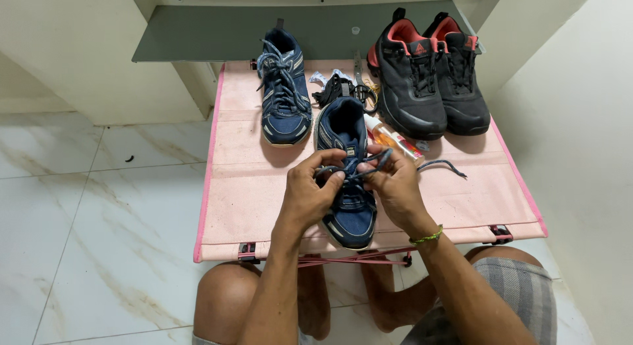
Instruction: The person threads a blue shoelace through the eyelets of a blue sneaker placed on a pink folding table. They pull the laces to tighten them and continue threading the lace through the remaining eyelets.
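Observation:
A navy blue sneaker (pixel 347 124) lies toe towards me on a small pink folding table (pixel 244 180). My left hand (pixel 310 190) and my right hand (pixel 395 183) are both closed on its grey-blue shoelace (pixel 353 170) over the middle of the shoe. One loose lace end (pixel 443 164) trails to the right across the table. The matching navy sneaker (pixel 285 88), fully laced, stands at the back left of the table.
A pair of black shoes with red lining (pixel 428 75) stands at the back right. Between the shoes lie a small bottle with orange liquid (pixel 389 135), scissors (pixel 359 88) and a dark strap. White walls flank the table; marble floor is to the left.

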